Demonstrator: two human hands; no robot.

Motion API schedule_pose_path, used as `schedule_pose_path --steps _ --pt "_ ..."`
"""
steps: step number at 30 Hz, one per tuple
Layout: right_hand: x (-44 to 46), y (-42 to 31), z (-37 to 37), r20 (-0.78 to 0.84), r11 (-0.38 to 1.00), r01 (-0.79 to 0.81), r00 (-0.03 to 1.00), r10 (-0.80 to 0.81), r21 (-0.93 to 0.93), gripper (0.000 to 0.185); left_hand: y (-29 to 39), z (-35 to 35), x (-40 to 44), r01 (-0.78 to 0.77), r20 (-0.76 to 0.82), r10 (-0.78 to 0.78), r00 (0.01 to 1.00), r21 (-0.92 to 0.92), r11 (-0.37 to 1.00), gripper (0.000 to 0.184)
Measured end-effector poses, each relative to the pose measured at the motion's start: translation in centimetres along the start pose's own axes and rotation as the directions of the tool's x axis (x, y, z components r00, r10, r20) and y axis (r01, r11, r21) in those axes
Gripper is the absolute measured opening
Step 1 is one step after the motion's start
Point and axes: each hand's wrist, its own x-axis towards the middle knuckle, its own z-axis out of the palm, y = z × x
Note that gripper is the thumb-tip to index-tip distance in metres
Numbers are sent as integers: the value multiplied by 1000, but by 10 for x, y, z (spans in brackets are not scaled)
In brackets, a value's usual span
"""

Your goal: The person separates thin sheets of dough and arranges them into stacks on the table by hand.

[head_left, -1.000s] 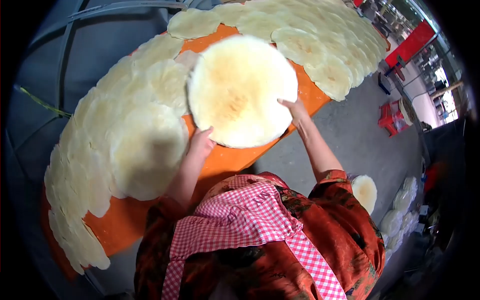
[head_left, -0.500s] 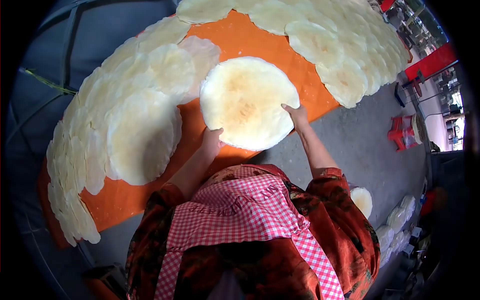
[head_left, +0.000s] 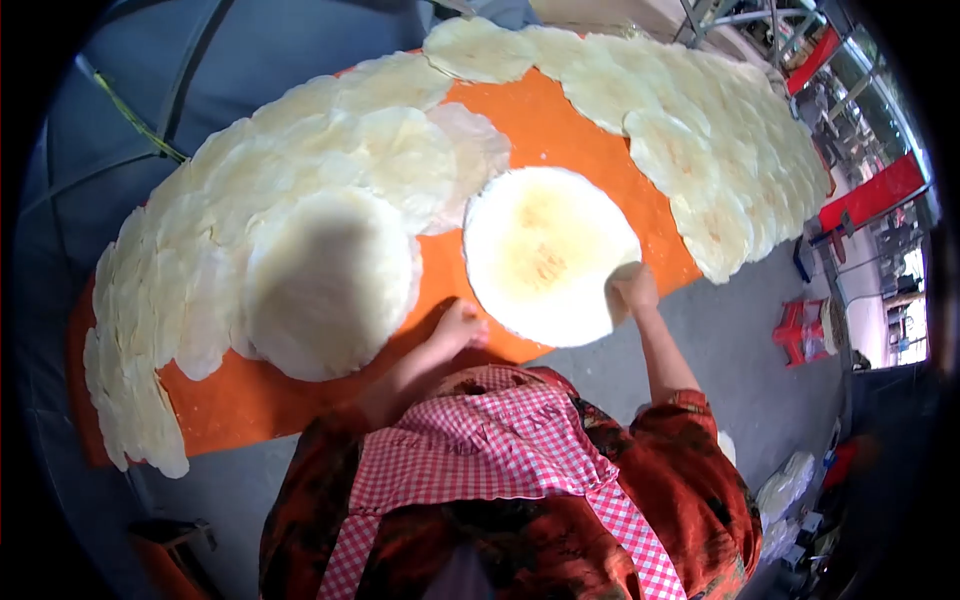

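A pale round flatbread (head_left: 545,240) with browned spots in its middle lies at the near edge of the orange cloth. My right hand (head_left: 637,290) pinches its right rim, thumb on top, fingers underneath out of sight. Just off its lower left side is my left hand (head_left: 462,328), holding nothing, with its fingers loosely curled and the thumb apart. Left of that hand sits another big round flatbread (head_left: 325,300), partly in shadow, on top of others.
Overlapping flatbreads cover the left (head_left: 170,290) and right (head_left: 720,160) sides of the orange-covered table (head_left: 540,115). Red plastic stools (head_left: 800,330) stand on the grey floor to the right. Plastic-wrapped packs (head_left: 785,490) lie at lower right.
My left hand has come off the flatbread's rim, while my right hand keeps its grip. The camera view has shifted, so the table appears lower and farther right.
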Motion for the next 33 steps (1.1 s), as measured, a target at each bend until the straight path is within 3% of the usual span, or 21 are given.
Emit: schedule_pose_path --steps 1,2,4,6,8,10,11,12,14,17,19,21,23,25,28,32,33 --pt "-11 -37 -12 -111 1000 12 994 -11 11 63 -17 -23 -7 -221 -10 222 975 68 973 21" --pt "2 -39 5 -204 967 216 961 -186 135 60 -32 -48 -16 -424 -3 429 903 142 895 16" --pt "-9 -110 -6 -390 874 484 814 -430 47 46 -28 -87 -68 -477 -254 543 801 279 834 4" --pt "-18 -197 -13 -465 805 530 661 -590 -267 44 -54 -144 -81 -560 -361 800 479 576 595 6" --pt "-1 -255 9 -502 731 554 535 -679 -398 36 -56 -186 -110 -368 -460 791 403 711 600 6" --pt "40 -294 71 -308 785 619 747 -590 -2 34 -49 -215 -136 -204 -461 797 390 801 563 6" --pt "55 -314 93 -181 813 572 816 -549 110 34 -53 -228 -146 -116 -464 797 386 833 541 7" --pt "66 -330 113 -42 837 504 861 -507 213 34 -69 -244 -149 -93 -377 859 348 898 431 10" --pt "88 -356 157 2 915 324 943 -334 239 34 -100 -277 -144 -24 -175 948 267 982 188 17" --pt "103 -395 174 138 904 110 974 -181 413 42 -84 -264 -160 -35 -313 902 297 941 338 25" --pt "105 -399 176 267 845 -44 956 -120 534 48 -85 -263 -153 -27 -320 898 303 939 344 24" --pt "106 -397 171 223 928 189 938 -267 320 48 -96 -259 -150 2 -331 894 301 938 346 26" --pt "120 -403 168 105 927 342 927 -360 155 47 -103 -260 -137 52 -330 905 270 943 328 31" --pt "115 -388 178 -66 925 378 924 -376 32 45 -105 -259 -138 65 -332 894 301 942 328 35" --pt "86 -392 153 14 902 426 904 -427 69 39 -87 -241 -143 91 -367 861 353 929 359 40" --pt "87 -402 162 -268 770 638 744 -613 12 30 -86 -241 -137 123 -389 840 378 920 371 42" --pt "89 -405 171 -266 759 632 767 -584 156 22 -88 -239 -138 134 -391 839 378 920 369 41"
